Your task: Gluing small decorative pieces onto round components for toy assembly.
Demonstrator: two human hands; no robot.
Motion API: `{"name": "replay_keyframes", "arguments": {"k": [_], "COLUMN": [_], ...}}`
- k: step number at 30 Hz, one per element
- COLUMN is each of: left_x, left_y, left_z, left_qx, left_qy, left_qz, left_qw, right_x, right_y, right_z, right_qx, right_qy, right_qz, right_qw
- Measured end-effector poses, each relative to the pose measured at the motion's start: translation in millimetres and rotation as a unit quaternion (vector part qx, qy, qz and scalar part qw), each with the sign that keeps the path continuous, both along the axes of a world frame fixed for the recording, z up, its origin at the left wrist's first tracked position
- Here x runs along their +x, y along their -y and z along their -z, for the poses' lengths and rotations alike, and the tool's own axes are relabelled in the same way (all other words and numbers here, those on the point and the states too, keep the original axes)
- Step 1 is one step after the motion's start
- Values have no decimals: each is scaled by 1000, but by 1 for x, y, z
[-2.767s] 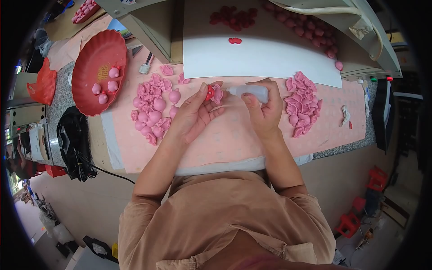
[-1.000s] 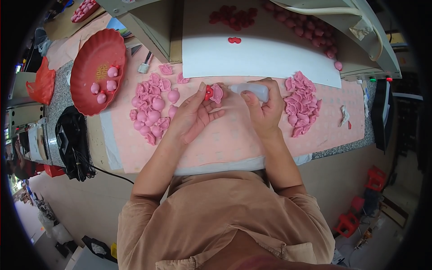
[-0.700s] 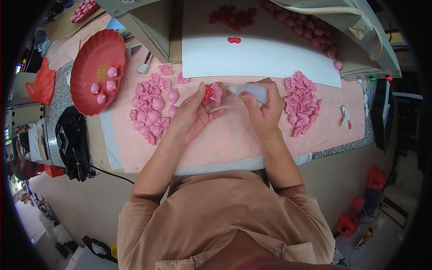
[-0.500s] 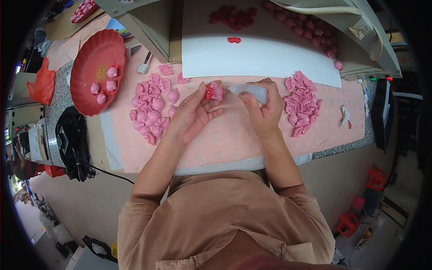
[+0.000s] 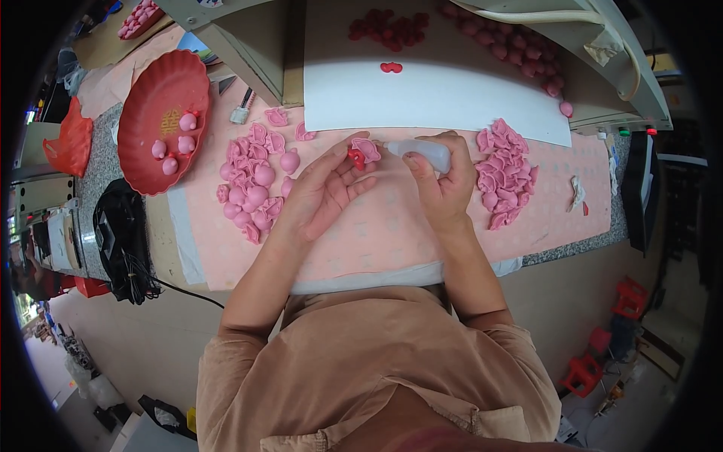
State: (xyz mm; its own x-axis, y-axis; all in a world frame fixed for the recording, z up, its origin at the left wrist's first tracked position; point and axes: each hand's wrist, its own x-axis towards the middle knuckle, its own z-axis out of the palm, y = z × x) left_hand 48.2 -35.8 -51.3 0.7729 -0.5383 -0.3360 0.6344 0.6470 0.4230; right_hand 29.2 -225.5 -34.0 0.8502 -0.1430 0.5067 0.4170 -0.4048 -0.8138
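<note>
My left hand [image 5: 320, 200], palm up, holds a small pink ruffled piece [image 5: 367, 148] with a red bow-shaped part [image 5: 357, 159] against it at the fingertips. My right hand [image 5: 444, 192] is wrapped round a translucent squeeze bottle [image 5: 431, 154], its narrow tip pointing left at the pink piece. Whether the tip touches is too small to tell. Left of my left hand lies a heap of pink balls and ruffled pieces [image 5: 252, 181]. A second heap of pink ruffled pieces [image 5: 506, 173] lies right of my right hand.
A scalloped red tray [image 5: 139, 162] with several pink balls stands at the left. Ahead, an open-fronted grey housing [image 5: 245, 49] covers a white sheet [image 5: 422, 105] bearing a lone red bow [image 5: 391, 68], a red bow pile and pink balls. A brush [image 5: 240, 113] lies near its left corner.
The pink piece and red bow have turned in my left fingers, the bow now lower and the ruffled opening more visible. The bottle has shifted slightly to the right.
</note>
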Motion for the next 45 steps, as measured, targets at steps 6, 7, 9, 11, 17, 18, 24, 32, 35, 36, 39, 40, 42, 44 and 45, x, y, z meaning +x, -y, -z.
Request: {"name": "replay_keyframes", "arguments": {"k": [6,7,9,11,17,18,24,32,35,36,39,40,42,44,45], "left_x": [0,-1,-2,-2,-2,-3,-3,-2,-1,-1,-2,-2,-2,-3,-3], "left_y": [1,2,4,5,5,5,6,5,4,5,5,5,5,5,5], "left_z": [-7,-8,-8,-8,-3,-3,-5,-6,-4,-5,-8,-9,-8,-7,-7], "left_qx": [0,0,-11,-22,-3,3,10,-1,-2,-1,1,3,1,0,2], "left_qy": [18,26,34,42,66,71,75,63,61,62,61,60,57,56,58], "left_qz": [-6,-11,-10,-8,-22,-28,-38,-46,-53,-52,-51,-52,-52,-53,-55], "left_qw": [1000,1000,999,999,998,997,996,997,997,997,997,997,997,997,997], "right_x": [2,3,3,3,3,3,3,2,2,2,2,2,2,1,0], "right_y": [2,2,2,2,2,2,5,3,4,4,4,4,4,3,3], "right_z": [2,3,4,3,1,1,3,6,6,7,10,10,10,9,8], "right_qx": [-25,-25,-28,-29,-39,-43,-44,-15,-6,-4,-19,-19,-9,-4,2], "right_qy": [35,35,51,54,56,55,43,32,30,22,19,20,19,19,21], "right_qz": [-4,-4,-4,-5,0,1,16,30,26,24,29,29,27,26,26], "right_qw": [999,999,998,998,998,998,998,999,999,999,999,999,999,999,999]}}
